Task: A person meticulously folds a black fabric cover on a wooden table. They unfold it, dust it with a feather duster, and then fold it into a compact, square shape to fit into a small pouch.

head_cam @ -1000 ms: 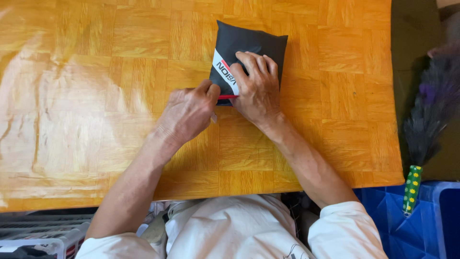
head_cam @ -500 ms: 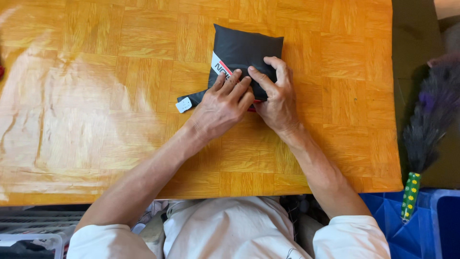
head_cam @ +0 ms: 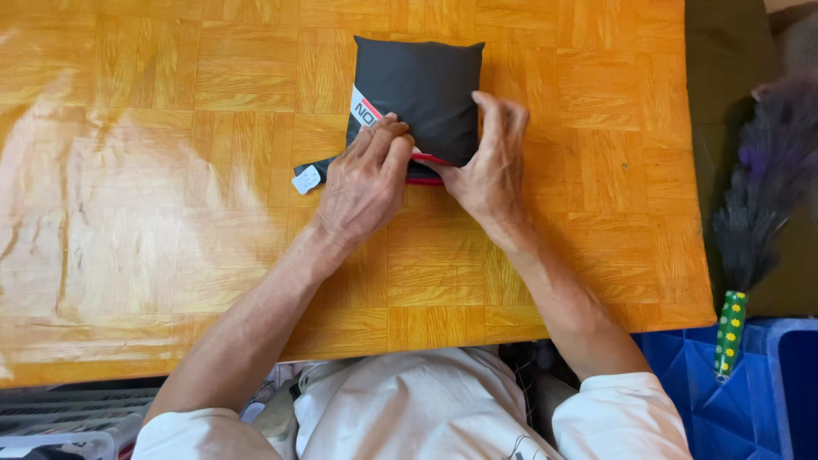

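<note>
Black padded fabric pouch (head_cam: 423,94) is being pinched shut-fingered at its near edge by left hand (head_cam: 365,183) and right hand (head_cam: 492,166); its red-trimmed edge (head_cam: 429,159) could be snagged if tugged unevenly.

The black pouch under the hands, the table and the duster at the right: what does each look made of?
Black pouch: looks like matte woven fabric, soft and puffed, creasing under the left hand and right hand. Table: parquet-pattern wood or veneer, glossy; it shows bright glare patches. Duster: dark fluffy plumes, feather or synthetic, unclear; its green flowered handle looks like plastic.
</note>
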